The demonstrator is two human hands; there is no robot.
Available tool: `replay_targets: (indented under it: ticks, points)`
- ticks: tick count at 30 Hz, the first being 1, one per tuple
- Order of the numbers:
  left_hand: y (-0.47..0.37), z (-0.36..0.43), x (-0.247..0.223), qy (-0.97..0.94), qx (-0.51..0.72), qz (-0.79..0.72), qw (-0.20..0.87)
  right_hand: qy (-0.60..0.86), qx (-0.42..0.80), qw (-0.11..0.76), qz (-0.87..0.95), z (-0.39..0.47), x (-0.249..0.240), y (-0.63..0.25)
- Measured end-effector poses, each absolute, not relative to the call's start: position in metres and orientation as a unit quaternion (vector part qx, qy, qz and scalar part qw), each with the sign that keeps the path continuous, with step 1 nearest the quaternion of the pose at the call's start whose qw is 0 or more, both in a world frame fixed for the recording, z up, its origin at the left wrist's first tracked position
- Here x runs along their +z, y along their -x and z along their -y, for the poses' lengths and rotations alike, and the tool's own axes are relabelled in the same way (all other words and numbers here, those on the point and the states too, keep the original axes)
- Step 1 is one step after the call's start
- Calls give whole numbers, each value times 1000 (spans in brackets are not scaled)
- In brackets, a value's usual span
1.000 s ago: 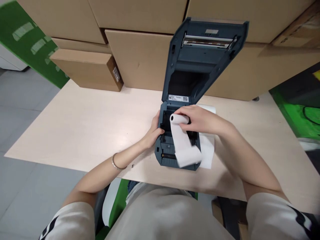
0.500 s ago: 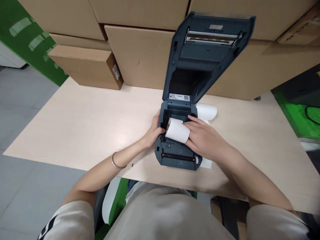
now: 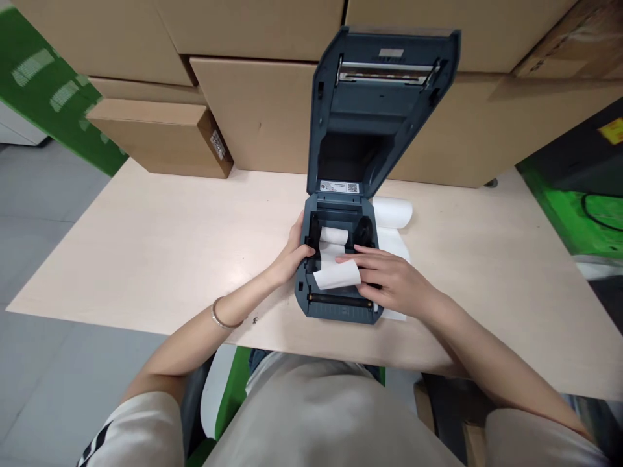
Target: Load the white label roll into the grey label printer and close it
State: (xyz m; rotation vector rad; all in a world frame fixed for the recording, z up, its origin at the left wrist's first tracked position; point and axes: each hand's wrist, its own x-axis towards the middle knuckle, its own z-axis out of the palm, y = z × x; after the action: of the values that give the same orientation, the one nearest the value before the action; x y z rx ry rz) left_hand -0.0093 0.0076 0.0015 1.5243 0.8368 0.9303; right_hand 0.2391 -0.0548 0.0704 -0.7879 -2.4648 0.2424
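A dark grey label printer [image 3: 341,311] stands on the table with its lid [image 3: 372,104] raised. Inside its bay lies a small white paper roll [image 3: 333,235], from which a strip runs toward the front and ends in a curled white flap [image 3: 337,275]. My left hand [image 3: 292,257] grips the printer's left side wall, thumb over the rim. My right hand [image 3: 389,275] reaches over the right side, its fingers on the curled paper end. Behind and beside the printer's right side are another white roll [image 3: 393,213] and loose white paper [image 3: 395,242].
The pale table [image 3: 195,246] extends to both sides. A flat cardboard box [image 3: 150,139] sits at the back left, and large cardboard boxes [image 3: 263,117] line the back edge. On the right is a green surface with a black cable [image 3: 601,224].
The paper in the bay has separated into a roll at the back and a curled end nearer the front. My right hand has moved slightly forward with that end. The view has shifted a little.
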Motion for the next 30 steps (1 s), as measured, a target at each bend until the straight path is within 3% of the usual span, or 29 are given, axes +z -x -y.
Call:
replay_targets:
  ticks: [13, 24, 30]
  points:
    - [6, -4, 24, -615, 372, -384, 579, 269, -51, 250, 929, 88, 78, -230]
    - [3, 1, 35, -593, 373, -408, 586, 291, -72, 223, 928, 97, 73, -227]
    - [5, 1, 35, -600, 354, -419, 583, 219, -114, 234, 940, 99, 71, -231]
